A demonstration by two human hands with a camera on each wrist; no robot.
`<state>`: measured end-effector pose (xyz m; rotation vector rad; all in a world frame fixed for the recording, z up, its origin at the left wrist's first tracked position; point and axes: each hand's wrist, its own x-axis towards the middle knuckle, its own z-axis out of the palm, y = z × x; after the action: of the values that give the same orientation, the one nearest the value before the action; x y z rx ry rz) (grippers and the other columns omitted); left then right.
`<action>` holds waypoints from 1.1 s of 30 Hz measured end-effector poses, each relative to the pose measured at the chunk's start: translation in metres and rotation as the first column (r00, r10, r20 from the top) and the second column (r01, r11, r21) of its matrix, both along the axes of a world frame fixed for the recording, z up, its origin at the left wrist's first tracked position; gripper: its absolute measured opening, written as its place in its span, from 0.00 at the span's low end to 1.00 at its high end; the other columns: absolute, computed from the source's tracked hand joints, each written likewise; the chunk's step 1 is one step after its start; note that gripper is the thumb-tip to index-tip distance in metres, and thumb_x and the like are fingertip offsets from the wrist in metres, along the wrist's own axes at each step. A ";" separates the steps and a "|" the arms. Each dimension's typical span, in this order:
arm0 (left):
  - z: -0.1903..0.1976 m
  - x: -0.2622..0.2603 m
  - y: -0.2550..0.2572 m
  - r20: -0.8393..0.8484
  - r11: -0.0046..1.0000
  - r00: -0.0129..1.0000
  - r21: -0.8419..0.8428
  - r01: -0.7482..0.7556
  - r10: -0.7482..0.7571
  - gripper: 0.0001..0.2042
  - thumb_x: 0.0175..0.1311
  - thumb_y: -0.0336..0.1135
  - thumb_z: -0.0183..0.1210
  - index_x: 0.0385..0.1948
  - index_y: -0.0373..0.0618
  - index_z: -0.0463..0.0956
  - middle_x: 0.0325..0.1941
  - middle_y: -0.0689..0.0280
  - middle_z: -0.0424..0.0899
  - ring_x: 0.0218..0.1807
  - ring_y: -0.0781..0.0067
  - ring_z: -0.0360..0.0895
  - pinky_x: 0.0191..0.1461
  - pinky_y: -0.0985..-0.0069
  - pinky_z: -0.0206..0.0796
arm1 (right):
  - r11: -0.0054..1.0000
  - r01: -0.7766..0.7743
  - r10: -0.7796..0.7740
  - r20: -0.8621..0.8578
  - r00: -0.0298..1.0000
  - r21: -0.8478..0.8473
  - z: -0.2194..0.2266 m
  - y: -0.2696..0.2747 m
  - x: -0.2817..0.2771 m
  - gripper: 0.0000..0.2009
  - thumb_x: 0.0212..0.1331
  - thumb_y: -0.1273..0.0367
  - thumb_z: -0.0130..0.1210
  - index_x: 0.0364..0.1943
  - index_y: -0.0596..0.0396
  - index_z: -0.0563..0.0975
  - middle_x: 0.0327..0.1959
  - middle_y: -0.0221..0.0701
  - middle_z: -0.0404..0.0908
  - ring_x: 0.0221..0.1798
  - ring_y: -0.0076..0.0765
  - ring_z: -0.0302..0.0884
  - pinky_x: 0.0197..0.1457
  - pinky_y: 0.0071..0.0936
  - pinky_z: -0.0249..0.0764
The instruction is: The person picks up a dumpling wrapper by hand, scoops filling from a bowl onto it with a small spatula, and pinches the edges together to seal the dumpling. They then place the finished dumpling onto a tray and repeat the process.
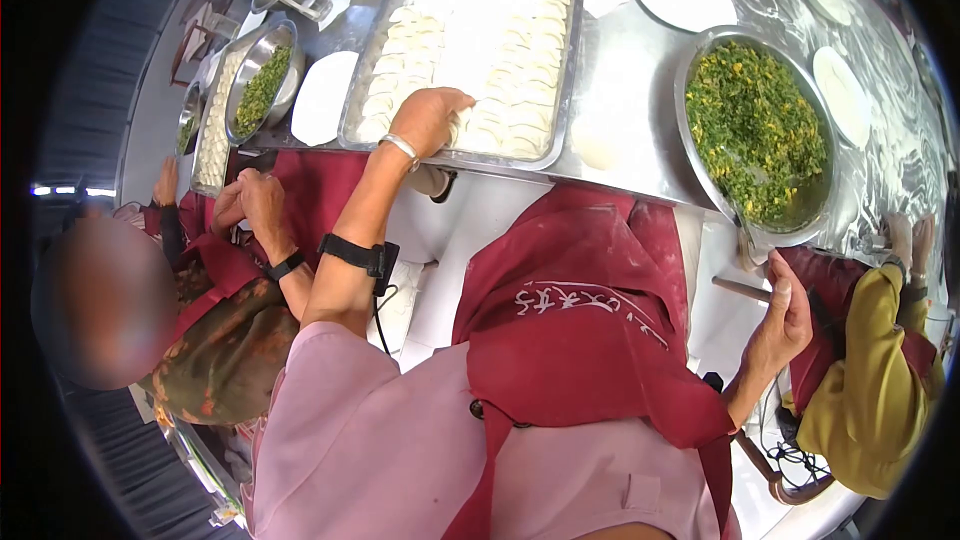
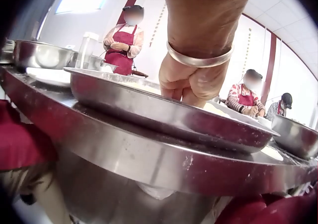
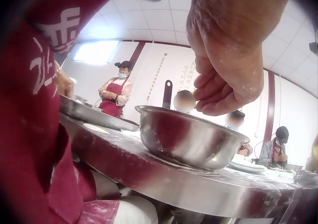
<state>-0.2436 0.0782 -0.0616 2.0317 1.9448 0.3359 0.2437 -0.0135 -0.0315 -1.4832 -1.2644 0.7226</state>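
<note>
My left hand (image 1: 428,125), with a silver bangle on its wrist, reaches over the near rim of a metal tray (image 1: 560,145). Its curled fingers hold a pale dumpling (image 1: 459,127) at the near end of the rows. In the left wrist view the tray wall (image 2: 164,113) hides the fingertips. Rows of folded dumplings (image 1: 520,90) line the floured tray. Off to the right, my right hand (image 1: 788,315) hangs in front of the table edge, fingers loosely bent and holding nothing. Nearest to it is a steel bowl (image 3: 191,139) of chopped green and yellow filling (image 1: 755,125).
A dark handle (image 3: 167,93) sticks up from the steel bowl. White plates (image 1: 325,98) and a second filling bowl (image 1: 290,90) stand to the left. Another person's hands (image 1: 258,205) work close to my left arm; a person in a yellow sleeve (image 1: 860,370) is at right.
</note>
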 end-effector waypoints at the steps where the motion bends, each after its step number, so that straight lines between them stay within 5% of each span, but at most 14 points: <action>1: 0.000 0.001 0.000 -0.016 1.000 1.000 -0.006 -0.003 0.003 0.16 0.57 0.16 0.54 0.45 0.40 0.83 0.47 0.53 0.85 0.49 0.56 0.82 0.56 0.71 0.71 | 1.000 -0.003 0.003 0.007 1.000 -0.001 0.000 0.000 0.000 0.13 0.71 0.69 0.51 0.49 0.65 0.80 0.50 0.42 0.83 0.55 0.37 0.80 0.63 0.34 0.73; 6: -0.004 -0.002 0.001 -0.158 0.997 0.984 0.010 0.078 -0.076 0.17 0.55 0.16 0.53 0.44 0.40 0.83 0.45 0.52 0.85 0.47 0.52 0.82 0.54 0.69 0.72 | 1.000 0.010 -0.010 -0.016 1.000 0.016 -0.002 -0.003 0.000 0.12 0.70 0.70 0.51 0.48 0.65 0.81 0.49 0.42 0.84 0.54 0.36 0.80 0.62 0.32 0.73; 12: -0.002 0.005 -0.003 -0.138 0.995 0.988 0.056 0.080 -0.072 0.14 0.54 0.22 0.57 0.42 0.42 0.83 0.40 0.49 0.84 0.43 0.47 0.81 0.49 0.63 0.72 | 0.995 0.048 -0.048 -0.008 0.999 0.086 0.002 -0.012 -0.009 0.10 0.69 0.72 0.52 0.43 0.66 0.81 0.48 0.44 0.84 0.53 0.37 0.81 0.61 0.32 0.73; 16: -0.001 0.004 -0.003 -0.084 0.990 0.992 0.101 0.101 -0.093 0.14 0.55 0.22 0.56 0.44 0.42 0.82 0.41 0.48 0.84 0.45 0.48 0.81 0.50 0.65 0.72 | 0.975 -0.179 0.178 0.016 0.984 0.134 0.018 -0.012 -0.032 0.08 0.63 0.77 0.52 0.40 0.66 0.81 0.45 0.43 0.85 0.51 0.41 0.82 0.60 0.34 0.73; 17: 0.006 0.010 -0.006 -0.040 1.000 0.999 0.020 -0.015 0.016 0.15 0.55 0.21 0.56 0.45 0.40 0.82 0.44 0.49 0.84 0.48 0.48 0.81 0.53 0.65 0.72 | 0.945 -0.295 0.292 0.044 0.955 0.139 0.020 -0.007 -0.038 0.08 0.61 0.78 0.54 0.40 0.64 0.82 0.45 0.43 0.85 0.50 0.41 0.83 0.57 0.33 0.75; 18: 0.008 0.014 -0.008 -0.049 0.993 0.999 0.122 -0.008 0.014 0.16 0.56 0.20 0.55 0.46 0.40 0.81 0.46 0.49 0.84 0.50 0.49 0.81 0.55 0.67 0.71 | 0.926 -0.373 0.375 -0.029 0.927 0.064 0.019 -0.004 -0.048 0.08 0.58 0.78 0.56 0.41 0.63 0.82 0.44 0.41 0.85 0.49 0.39 0.83 0.54 0.31 0.76; 20: 0.013 0.021 -0.012 -0.069 0.947 0.998 0.321 0.011 0.012 0.17 0.58 0.20 0.53 0.49 0.39 0.80 0.51 0.50 0.83 0.54 0.50 0.80 0.60 0.69 0.69 | 0.876 -0.478 0.472 0.091 0.877 0.064 0.005 0.011 -0.068 0.09 0.57 0.77 0.59 0.42 0.61 0.82 0.45 0.42 0.85 0.48 0.45 0.83 0.52 0.32 0.77; 22: 0.034 0.052 -0.026 0.148 0.936 0.989 0.342 -0.081 0.032 0.14 0.62 0.23 0.54 0.48 0.37 0.81 0.48 0.54 0.85 0.51 0.59 0.82 0.58 0.71 0.71 | 0.838 -0.542 0.524 0.186 0.831 0.058 -0.019 0.028 -0.087 0.12 0.57 0.75 0.60 0.46 0.60 0.80 0.48 0.44 0.83 0.51 0.51 0.81 0.55 0.35 0.76; 24: 0.049 0.085 -0.047 0.457 0.958 0.885 0.205 -0.202 0.088 0.12 0.65 0.25 0.54 0.47 0.36 0.81 0.46 0.57 0.86 0.50 0.66 0.83 0.56 0.72 0.72 | 0.813 -0.577 0.532 0.306 0.789 0.075 -0.043 0.051 -0.103 0.16 0.58 0.73 0.59 0.51 0.60 0.78 0.53 0.45 0.80 0.56 0.54 0.77 0.58 0.39 0.74; 27: 0.051 0.137 -0.080 0.809 0.983 0.558 -0.166 -0.079 0.182 0.10 0.69 0.30 0.55 0.44 0.35 0.81 0.44 0.59 0.86 0.47 0.70 0.83 0.53 0.72 0.75 | 0.792 -0.595 0.489 0.441 0.752 0.135 -0.069 0.086 -0.131 0.19 0.59 0.70 0.58 0.55 0.60 0.75 0.58 0.46 0.77 0.63 0.55 0.71 0.64 0.42 0.69; 30: 0.010 0.161 -0.096 0.876 0.897 0.274 -0.433 0.084 0.397 0.14 0.72 0.34 0.54 0.48 0.30 0.77 0.50 0.51 0.83 0.52 0.61 0.81 0.58 0.65 0.74 | 0.793 -0.593 0.467 0.487 0.738 0.138 -0.081 0.113 -0.159 0.20 0.59 0.69 0.58 0.56 0.60 0.74 0.60 0.46 0.75 0.66 0.55 0.67 0.66 0.43 0.66; 33: -0.025 0.167 -0.094 0.796 0.804 -0.112 -0.581 0.128 0.594 0.20 0.73 0.38 0.54 0.54 0.26 0.70 0.54 0.44 0.78 0.56 0.54 0.79 0.62 0.60 0.72 | 0.781 -0.612 0.463 0.546 0.699 0.121 -0.097 0.127 -0.179 0.21 0.60 0.71 0.56 0.59 0.58 0.72 0.61 0.45 0.75 0.66 0.55 0.66 0.67 0.42 0.65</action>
<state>-0.0762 -0.0156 -0.0867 0.4090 1.0332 0.9720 0.0646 0.1139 -0.1281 -1.0581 -2.1710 0.4955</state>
